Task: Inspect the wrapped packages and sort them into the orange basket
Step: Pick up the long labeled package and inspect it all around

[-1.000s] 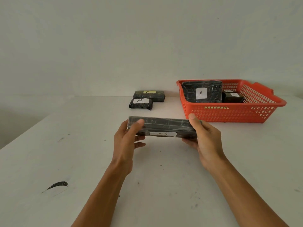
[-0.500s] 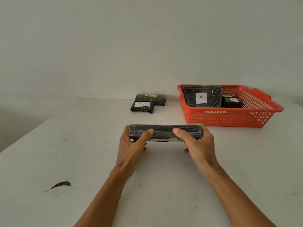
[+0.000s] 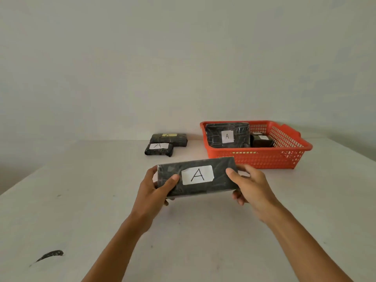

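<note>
A long black wrapped package (image 3: pixel 219 180) with a white label marked "A" is held above the table, its labelled face tilted toward me. My left hand (image 3: pixel 156 188) grips its left end, thumb on the front face. My right hand (image 3: pixel 250 184) grips the right end the same way. The orange basket (image 3: pixel 284 157) stands behind to the right. Inside it a large black package (image 3: pixel 215 135) marked "A" leans upright, beside a smaller dark package (image 3: pixel 262 140). Two more black packages lie on the table at the back: a small one (image 3: pixel 158 149) and a longer one (image 3: pixel 171 138) behind it.
The white table (image 3: pixel 101 200) runs to a plain wall at the back. A dark smear (image 3: pixel 50 255) marks the table at the front left. The table's left edge slants away at the far left.
Both hands have turned the long package from edge-on to face-up, so its "A" label now shows. The package sits slightly nearer to me.
</note>
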Available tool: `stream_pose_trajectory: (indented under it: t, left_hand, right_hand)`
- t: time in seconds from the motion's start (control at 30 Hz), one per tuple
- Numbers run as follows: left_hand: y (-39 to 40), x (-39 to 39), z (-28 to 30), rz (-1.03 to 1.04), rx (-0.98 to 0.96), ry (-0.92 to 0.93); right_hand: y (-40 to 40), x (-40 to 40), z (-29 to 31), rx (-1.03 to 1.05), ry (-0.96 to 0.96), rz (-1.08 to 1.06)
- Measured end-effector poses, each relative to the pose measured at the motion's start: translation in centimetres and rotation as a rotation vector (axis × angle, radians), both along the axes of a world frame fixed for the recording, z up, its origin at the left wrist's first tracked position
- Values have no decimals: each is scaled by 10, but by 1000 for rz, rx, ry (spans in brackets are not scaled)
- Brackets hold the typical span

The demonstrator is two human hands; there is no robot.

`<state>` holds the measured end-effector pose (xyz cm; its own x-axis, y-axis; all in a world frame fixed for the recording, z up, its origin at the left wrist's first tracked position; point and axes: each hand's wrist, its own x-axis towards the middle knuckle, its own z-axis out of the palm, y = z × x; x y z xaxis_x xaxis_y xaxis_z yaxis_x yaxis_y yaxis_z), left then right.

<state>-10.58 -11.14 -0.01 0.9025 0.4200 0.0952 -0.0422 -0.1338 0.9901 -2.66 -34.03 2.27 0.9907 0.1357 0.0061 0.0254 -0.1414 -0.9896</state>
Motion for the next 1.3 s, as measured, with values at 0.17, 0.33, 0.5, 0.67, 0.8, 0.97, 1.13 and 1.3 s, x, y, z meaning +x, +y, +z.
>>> stream_pose_trajectory:
  t: [0.17,0.33,0.5,0.67,0.8,0.97,1.13,1.3]
  left_hand:
    - [-15,14,23,-112,-83,-35]
    - [-40,39,58,-130,-82,-109]
    - [-64,69,95,-171,-80,-160]
    - [-76,102,121,-203,-72,-169]
    - [-79,133,134,-214,-24,-158]
    - [-73,175,130,-213,135,-27]
    - [-59,201,111,-75,476,41]
    - [-50,217,85,-109,586,222]
  right_hand:
    - [-20,7,16,-76,-91,-61]
    - [-43,14,40,-642,-443,-47]
    - [-60,42,80,-859,-734,-63]
    - [-74,83,115,-933,-763,-25]
    - [-71,117,138,-926,-659,141]
    - [-66,170,135,-1071,-473,222]
    - [-65,216,108,-1228,-336,320]
    - [-52,240,76,-1239,-215,446]
